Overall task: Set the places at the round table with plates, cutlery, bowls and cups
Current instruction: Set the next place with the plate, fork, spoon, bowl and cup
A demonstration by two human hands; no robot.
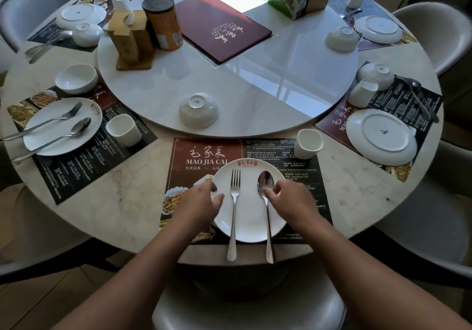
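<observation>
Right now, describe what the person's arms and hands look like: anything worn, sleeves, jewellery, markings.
Both forearms are bare from the bottom edge of the picture to the fingers, with no sleeve in view. The left hand and right hand wear no gloves, and no watch, bracelet or ring shows on either. No markings or tattoos can be seen. The fingernails are too blurred to judge.

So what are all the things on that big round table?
plates: five, white, one per placemat
bowls: five, white, one upside down on turntable
cups: five seen, white, by the plates
fork: silver, on nearest plate
spoon: silver, beside it
menu: dark red, on turntable
tin: orange, by wooden holder
left hand: on plate's edge
right hand: fingers touching spoon
</observation>
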